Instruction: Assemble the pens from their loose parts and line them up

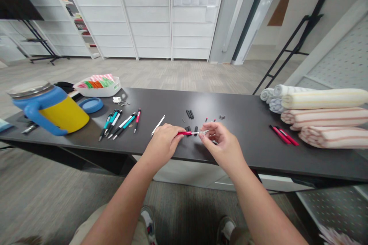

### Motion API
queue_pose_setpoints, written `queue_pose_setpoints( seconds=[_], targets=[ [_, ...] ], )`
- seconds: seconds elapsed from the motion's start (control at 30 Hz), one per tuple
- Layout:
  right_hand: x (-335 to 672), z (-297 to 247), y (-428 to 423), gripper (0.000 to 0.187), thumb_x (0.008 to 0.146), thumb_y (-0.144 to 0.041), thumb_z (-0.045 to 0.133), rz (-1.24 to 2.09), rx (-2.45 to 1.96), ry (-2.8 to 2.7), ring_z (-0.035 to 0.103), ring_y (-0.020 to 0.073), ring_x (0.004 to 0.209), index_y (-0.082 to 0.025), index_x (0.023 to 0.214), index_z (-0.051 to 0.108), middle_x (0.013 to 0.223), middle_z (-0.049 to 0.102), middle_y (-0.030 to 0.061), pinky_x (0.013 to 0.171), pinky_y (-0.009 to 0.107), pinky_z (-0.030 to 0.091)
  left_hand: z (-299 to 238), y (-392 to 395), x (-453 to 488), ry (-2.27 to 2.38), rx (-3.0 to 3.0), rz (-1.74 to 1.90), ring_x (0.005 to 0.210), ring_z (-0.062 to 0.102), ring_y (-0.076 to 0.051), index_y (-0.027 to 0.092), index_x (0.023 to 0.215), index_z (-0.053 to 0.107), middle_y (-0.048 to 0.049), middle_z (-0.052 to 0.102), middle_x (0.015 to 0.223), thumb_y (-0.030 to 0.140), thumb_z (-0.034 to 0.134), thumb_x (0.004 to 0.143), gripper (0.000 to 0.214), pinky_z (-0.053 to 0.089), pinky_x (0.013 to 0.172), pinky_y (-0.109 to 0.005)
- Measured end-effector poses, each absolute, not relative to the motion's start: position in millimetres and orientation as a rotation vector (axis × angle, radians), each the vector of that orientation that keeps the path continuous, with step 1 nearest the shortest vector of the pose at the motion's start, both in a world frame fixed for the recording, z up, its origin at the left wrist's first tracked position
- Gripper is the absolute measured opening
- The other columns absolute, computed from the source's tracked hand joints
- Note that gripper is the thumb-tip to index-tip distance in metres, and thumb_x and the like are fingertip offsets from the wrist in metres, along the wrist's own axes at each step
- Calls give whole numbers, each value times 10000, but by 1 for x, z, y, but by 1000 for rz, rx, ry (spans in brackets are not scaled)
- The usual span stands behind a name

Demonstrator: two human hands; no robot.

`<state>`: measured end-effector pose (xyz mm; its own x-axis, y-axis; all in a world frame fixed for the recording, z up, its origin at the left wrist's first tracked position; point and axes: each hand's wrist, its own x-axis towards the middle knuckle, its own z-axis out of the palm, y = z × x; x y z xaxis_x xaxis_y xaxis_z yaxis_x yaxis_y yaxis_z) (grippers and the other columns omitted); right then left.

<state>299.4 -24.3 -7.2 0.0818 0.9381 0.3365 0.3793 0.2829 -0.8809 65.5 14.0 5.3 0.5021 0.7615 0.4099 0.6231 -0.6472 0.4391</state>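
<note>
In the head view, the left hand [163,139] pinches a red pen [184,133] over the desk [247,116]. The pen's long axis runs left to right, its thin white end [195,133] toward the right hand [224,143], whose thumb and forefinger stand narrow there; whether they grip it, I cannot tell.

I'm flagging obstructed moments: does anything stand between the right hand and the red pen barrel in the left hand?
Nothing visible blocks it. The left hand holds the red pen barrel; only a thin pale piece spans from its end toward the right hand. The dark pieces nearby appear to lie on the table.
</note>
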Motion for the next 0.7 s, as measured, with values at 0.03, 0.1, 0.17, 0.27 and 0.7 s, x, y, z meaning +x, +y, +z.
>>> queue_pose_setpoints(
  seconds=[0.03,0.1,0.17,0.27,0.7],
  targets=[
    [299,-7,-24,340,925,-415,750,654,-1288,-1481,704,189,823,-236,1199,658,1129,766,80,753,321,579,5,14,65,1202,2473,890,1068,694,-256,249,1164,731,-60,792,1134,259,554,1064,204,512,980,-432],
    [299,-7,-24,327,951,-442,720,605,-1330,-1479,705,198,833,-232,1197,668,1138,762,88,742,328,578,5,15,65,1248,2387,954,1072,702,-254,245,1139,723,-65,790,1135,269,547,1063,194,525,981,-420],
    [299,-4,-23,265,998,-443,655,501,-1392,-1530,694,204,799,-235,1158,697,1091,764,84,720,341,562,4,16,65,1283,2292,1022,1082,716,-251,244,1129,705,-64,796,1135,294,544,1065,181,537,972,-404],
    [303,2,-11,197,1033,-347,594,211,-1426,-1760,694,251,879,-238,1123,731,1069,766,91,838,410,550,4,16,65,1320,2100,1096,1077,749,-239,241,1156,658,-60,812,1135,347,543,1071,178,559,941,-372],
    [319,42,126,574,647,-60,890,400,-1366,-2404,733,296,1098,-299,1158,782,1199,791,51,963,435,560,5,17,58,1274,1814,1168,1027,773,-198,247,1133,615,-42,829,1107,381,563,1056,162,545,889,-316]
  ],
)
